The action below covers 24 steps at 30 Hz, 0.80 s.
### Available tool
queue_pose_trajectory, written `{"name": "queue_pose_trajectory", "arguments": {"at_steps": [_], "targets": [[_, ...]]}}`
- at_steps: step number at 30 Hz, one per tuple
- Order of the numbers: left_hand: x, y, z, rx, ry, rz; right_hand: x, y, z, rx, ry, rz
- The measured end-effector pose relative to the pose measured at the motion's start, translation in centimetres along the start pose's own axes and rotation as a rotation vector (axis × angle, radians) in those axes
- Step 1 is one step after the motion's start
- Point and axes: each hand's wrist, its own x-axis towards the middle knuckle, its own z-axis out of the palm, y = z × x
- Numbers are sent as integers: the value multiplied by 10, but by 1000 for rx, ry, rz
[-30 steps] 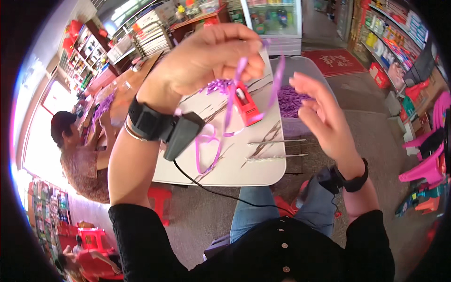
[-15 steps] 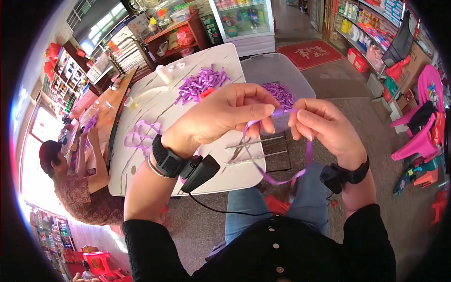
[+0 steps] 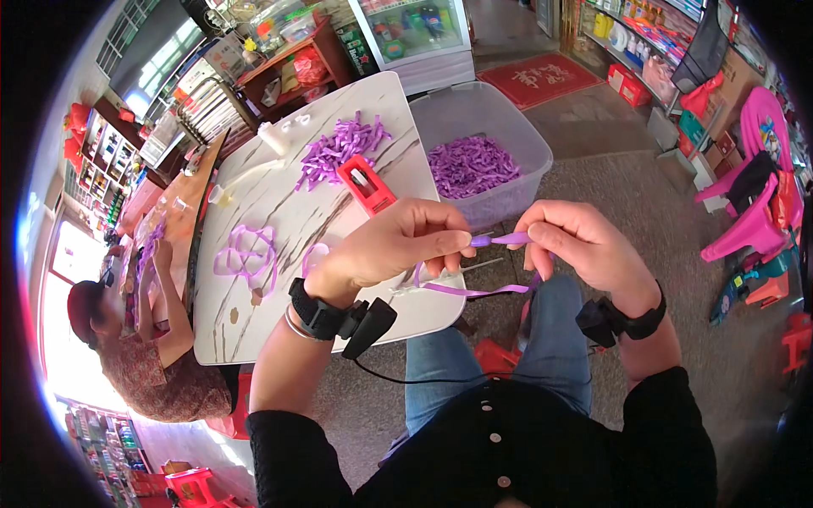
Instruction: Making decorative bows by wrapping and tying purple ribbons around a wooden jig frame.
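A purple ribbon [image 3: 506, 240] is stretched short and level between my hands. My left hand [image 3: 398, 243] pinches one end with thumb and forefinger, where a thicker, darker purple piece shows at the fingertips. On the other side, my right hand [image 3: 584, 245] pinches the ribbon, its remaining fingers curled. The rest of the ribbon hangs in a loop below both hands, over the table's near corner. Just beyond my left hand lies a red box [image 3: 367, 187] with a white insert. Folded purple ribbon pieces [image 3: 343, 148] are heaped farther back on the white marbled table [image 3: 292, 313].
Right of the table, a clear plastic bin [image 3: 535, 161] holds many purple pieces [image 3: 474, 168]. Loose ribbon [image 3: 247, 256] and a white bottle [image 3: 273, 138] are on the table. At left, another person [image 3: 161, 364] handles purple strips. Pink chairs [image 3: 749, 224] stand at right.
Both hands have moved lower, and the left one also leftward. The ribbon between them is drawn out longer. The red box and the bin's contents now show more fully.
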Motion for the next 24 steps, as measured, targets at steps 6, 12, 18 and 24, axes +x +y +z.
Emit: {"name": "queue_pose_trajectory", "arguments": {"at_steps": [6,12,18,24], "targets": [[7,-27,2,-61,-19,59,-1,12,-3,-42,47,61],[18,-21,26,-281,132,146,0,35,9,-421,651,-441],[40,-1,45,-258,249,257,-9,14,40,219,467,-153],[44,27,41,-308,229,88,-1,13,39,214,240,-52]]}}
